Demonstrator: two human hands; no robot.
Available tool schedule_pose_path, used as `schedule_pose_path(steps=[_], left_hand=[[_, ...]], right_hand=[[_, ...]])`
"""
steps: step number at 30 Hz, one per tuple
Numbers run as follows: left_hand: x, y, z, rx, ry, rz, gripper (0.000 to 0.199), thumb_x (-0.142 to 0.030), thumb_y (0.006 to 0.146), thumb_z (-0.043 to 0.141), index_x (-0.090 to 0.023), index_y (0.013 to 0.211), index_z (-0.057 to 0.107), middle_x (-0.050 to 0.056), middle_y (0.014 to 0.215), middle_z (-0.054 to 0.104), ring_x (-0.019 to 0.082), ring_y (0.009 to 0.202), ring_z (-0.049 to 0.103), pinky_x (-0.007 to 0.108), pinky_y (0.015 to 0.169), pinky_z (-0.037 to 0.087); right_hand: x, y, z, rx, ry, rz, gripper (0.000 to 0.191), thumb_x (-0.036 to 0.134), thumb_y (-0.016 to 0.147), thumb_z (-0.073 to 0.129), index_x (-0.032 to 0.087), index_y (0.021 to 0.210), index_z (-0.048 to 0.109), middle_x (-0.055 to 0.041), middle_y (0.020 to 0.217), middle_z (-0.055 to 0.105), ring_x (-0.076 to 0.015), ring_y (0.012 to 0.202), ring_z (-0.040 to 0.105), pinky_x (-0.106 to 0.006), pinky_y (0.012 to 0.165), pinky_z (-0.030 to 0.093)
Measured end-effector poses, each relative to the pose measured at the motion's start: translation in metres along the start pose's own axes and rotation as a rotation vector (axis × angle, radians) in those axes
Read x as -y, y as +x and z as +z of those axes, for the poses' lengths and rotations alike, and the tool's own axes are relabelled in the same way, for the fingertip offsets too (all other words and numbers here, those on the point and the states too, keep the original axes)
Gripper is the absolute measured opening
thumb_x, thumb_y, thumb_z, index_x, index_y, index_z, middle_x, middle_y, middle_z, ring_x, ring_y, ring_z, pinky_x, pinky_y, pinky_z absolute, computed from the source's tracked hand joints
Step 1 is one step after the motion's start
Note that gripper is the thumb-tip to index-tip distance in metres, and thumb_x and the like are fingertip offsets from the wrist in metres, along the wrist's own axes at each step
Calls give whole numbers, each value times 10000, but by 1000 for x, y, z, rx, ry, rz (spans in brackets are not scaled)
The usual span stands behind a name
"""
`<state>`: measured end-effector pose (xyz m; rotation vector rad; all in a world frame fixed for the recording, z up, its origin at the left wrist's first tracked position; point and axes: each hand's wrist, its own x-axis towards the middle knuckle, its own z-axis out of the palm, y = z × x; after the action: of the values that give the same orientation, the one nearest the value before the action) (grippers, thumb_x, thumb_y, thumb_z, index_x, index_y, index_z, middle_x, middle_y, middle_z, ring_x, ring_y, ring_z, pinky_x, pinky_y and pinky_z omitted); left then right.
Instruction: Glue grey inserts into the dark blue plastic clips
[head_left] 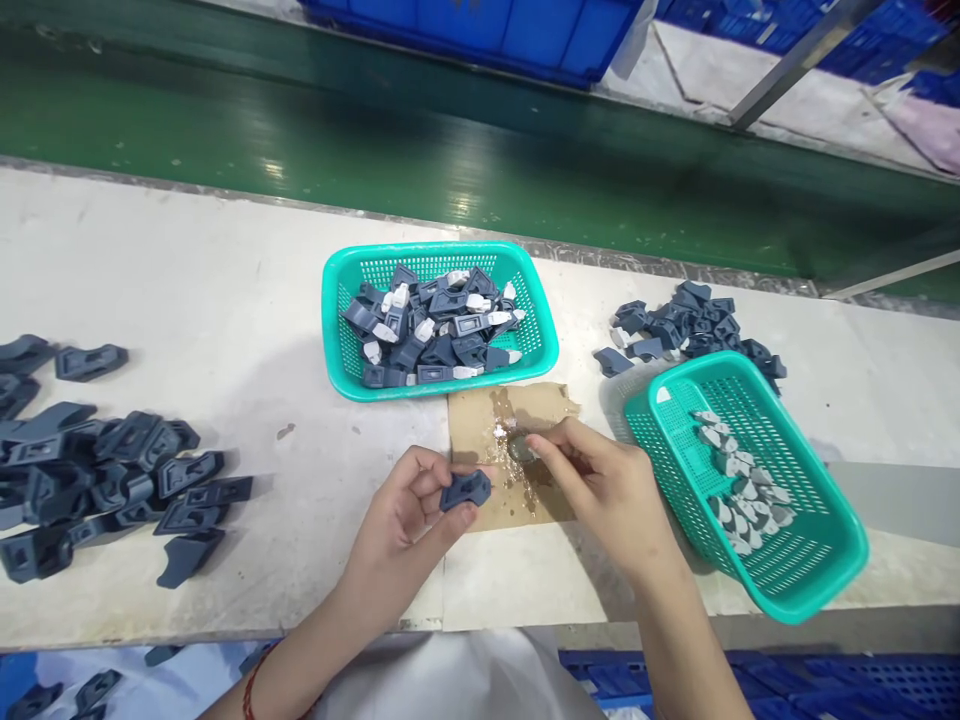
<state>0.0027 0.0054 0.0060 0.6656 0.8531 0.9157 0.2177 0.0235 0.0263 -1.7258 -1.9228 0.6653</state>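
Observation:
A dark blue-grey plastic part (pixel 466 489) is held between the thumb and fingers of my left hand (pixel 411 512), near the middle of the bench. To its right, my right hand (pixel 600 480) is closed, its thumb and finger pinched at a small greyish item (pixel 520 447) too unclear to name. That item is over a brown cardboard sheet (pixel 480 430) with wet, shiny spots. Behind my hands stands a green basket (pixel 441 393) of dark parts, several with light grey pieces attached. A second green basket (pixel 825 580), right of my right hand, holds small light grey pieces (pixel 750 495).
Many loose dark parts (pixel 127 470) lie on the bench (pixel 277 560) at the left. Another pile of dark parts (pixel 697 322) sits behind the right basket. Beyond the bench runs a green surface (pixel 300 165), with a blue bin (pixel 480 30) behind it. A metal post (pixel 795 68) rises at the back right.

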Motion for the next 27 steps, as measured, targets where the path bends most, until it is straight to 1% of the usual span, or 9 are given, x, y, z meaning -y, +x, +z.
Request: schedule_pose_path(steps=[3,5,7,10,13,15,19,23,27], left_hand=[[-1,-2,-2,58,-45,-16,190,-346,950,734,-269,1066,604,31,1151,800,134,1044,757,209,879,575],[-2,-4,-3,79,-13,-15,237,-374,972,699,-285,1187,651,48,1214,778,145,1091,747,214,909,583],[-3,-5,-2,70,19,5,229,-392,965,702,-278,1164,699,50,1253,754,167,1133,735,221,918,592],[-4,-6,0,31,75,54,160,-368,946,728,-261,1064,726,34,1181,767,157,1087,743,207,910,593],[-1,-7,3,-15,171,102,129,-315,942,734,-247,1051,720,25,1051,794,123,962,760,174,871,587],[2,-7,4,-52,242,141,135,-280,923,752,-237,1046,719,23,1000,800,123,908,763,170,839,589],[4,-7,3,-109,376,225,135,-214,887,771,-222,1016,731,13,918,795,113,836,746,150,784,582],[3,-5,3,-100,431,320,158,-157,876,755,-235,1012,735,-2,929,781,104,838,731,138,756,573],[2,-4,4,-90,452,328,157,-155,881,747,-231,1018,734,12,946,777,126,848,733,168,746,578]], right_hand=[[0,0,0,24,52,39,293,322,1012,588,191,751,614,27,619,596,-115,549,532,-224,546,367],[0,0,0,31,126,79,308,342,1002,599,193,732,601,32,605,583,-108,538,510,-222,537,364],[1,0,0,-44,246,141,338,371,976,636,195,694,574,48,561,525,-93,507,456,-214,509,342],[7,1,1,-147,527,237,370,386,926,699,194,647,548,70,491,449,-71,451,373,-200,450,285],[15,-1,3,-109,807,296,384,389,896,739,193,625,551,72,424,465,-55,378,339,-189,397,245],[20,-2,6,-74,914,330,396,395,890,756,194,618,550,65,398,490,-51,341,339,-184,373,239],[29,-4,12,-20,1002,370,407,394,895,763,197,621,536,58,388,523,-49,315,369,-171,362,272],[35,-2,15,41,1001,358,421,409,885,762,196,613,523,47,391,539,-50,313,380,-166,353,282],[39,0,16,80,969,352,442,450,878,755,200,611,506,45,392,533,-55,318,383,-171,353,287]])
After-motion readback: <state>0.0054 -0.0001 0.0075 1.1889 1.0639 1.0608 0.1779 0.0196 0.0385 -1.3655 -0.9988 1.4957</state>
